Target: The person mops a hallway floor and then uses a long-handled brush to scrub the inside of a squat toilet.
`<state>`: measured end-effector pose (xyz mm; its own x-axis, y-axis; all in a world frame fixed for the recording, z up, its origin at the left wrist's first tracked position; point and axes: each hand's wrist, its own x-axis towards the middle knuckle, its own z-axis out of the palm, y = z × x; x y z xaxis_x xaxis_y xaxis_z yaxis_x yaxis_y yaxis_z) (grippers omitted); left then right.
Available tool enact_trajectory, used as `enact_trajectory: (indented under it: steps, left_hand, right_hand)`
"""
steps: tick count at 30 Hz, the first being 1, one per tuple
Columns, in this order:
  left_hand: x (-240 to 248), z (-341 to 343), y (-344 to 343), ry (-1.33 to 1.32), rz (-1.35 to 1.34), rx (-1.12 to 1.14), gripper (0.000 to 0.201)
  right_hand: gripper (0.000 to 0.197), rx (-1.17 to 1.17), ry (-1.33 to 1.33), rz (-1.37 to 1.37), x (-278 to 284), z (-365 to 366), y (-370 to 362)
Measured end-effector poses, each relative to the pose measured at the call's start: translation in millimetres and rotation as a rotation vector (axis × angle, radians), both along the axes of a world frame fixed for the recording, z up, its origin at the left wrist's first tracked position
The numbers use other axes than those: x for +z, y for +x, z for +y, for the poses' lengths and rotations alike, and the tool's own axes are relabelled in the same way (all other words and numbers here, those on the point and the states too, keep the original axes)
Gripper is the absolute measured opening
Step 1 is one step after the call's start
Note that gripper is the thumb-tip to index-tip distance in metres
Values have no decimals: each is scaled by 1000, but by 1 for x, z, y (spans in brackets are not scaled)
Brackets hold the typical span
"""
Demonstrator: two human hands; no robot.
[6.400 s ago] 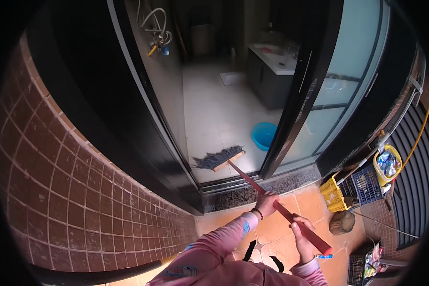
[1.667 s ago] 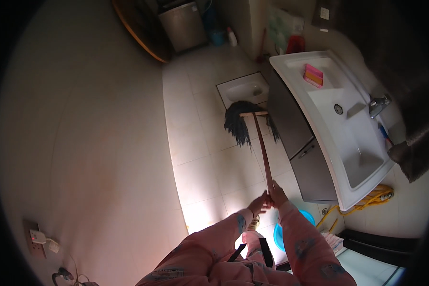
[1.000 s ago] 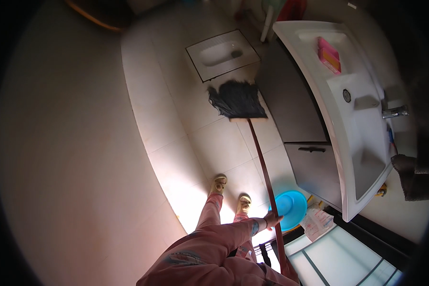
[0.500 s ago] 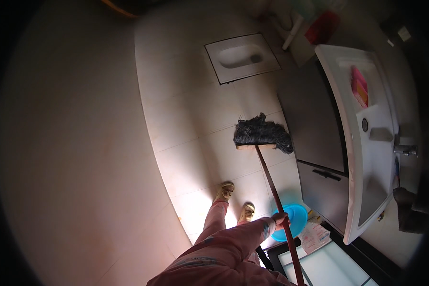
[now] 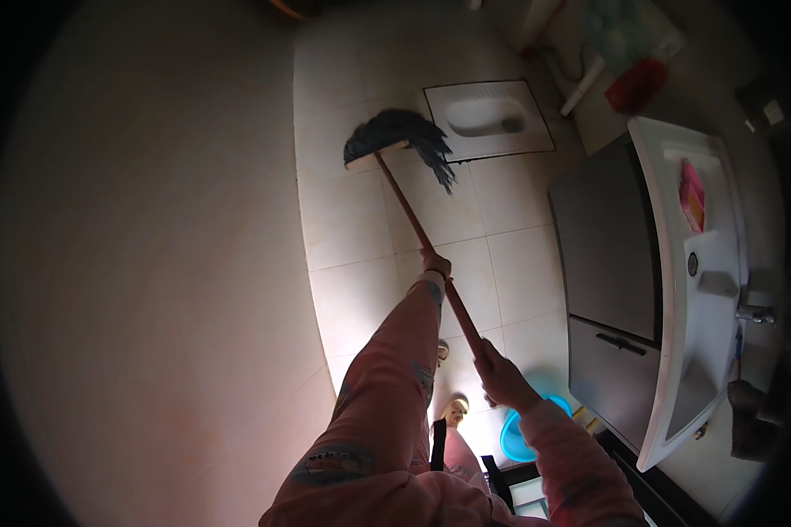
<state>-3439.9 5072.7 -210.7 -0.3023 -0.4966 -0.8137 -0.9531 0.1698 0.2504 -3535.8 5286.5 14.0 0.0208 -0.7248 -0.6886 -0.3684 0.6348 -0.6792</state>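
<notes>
A mop with a long reddish wooden handle and a dark, shaggy head lies across the tiled floor. Its strands spread on the tiles beside the left edge of the white squat toilet, some of them at its corner. My left hand is wrapped round the handle at its middle, the arm stretched forward. Closer to me and to the right, my right hand grips the same handle higher up. The handle's top end is hidden by my right hand and arm.
Along the right stands a grey cabinet under a white washbasin, which holds a pink item. A blue basin sits near my right forearm, partly covered. Beyond the cabinet are a white pipe and a red container. A wall bounds the left.
The mop head has swung forward and left, from beside the cabinet to beside the toilet. My left hand has moved forward with the handle, and my right hand has come into view gripping it.
</notes>
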Motion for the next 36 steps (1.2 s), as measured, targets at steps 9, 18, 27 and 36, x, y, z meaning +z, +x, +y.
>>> enact_trajectory:
  steps: [9,18,27,36]
  left_hand:
    - [-198,181,153,-152,-594,-683,34]
    - [51,543,-2,361,245,-47,54]
    - [129,656,19,1134,383,830,31]
    - [155,429,28,744,667,1551,44]
  right_hand:
    - [45,177,9,-82,34,129,56]
    - [38,157,308,81,102,439,-33]
    - [38,13,441,32,148,457,-15]
    - [38,38,128,-65,161,336,19]
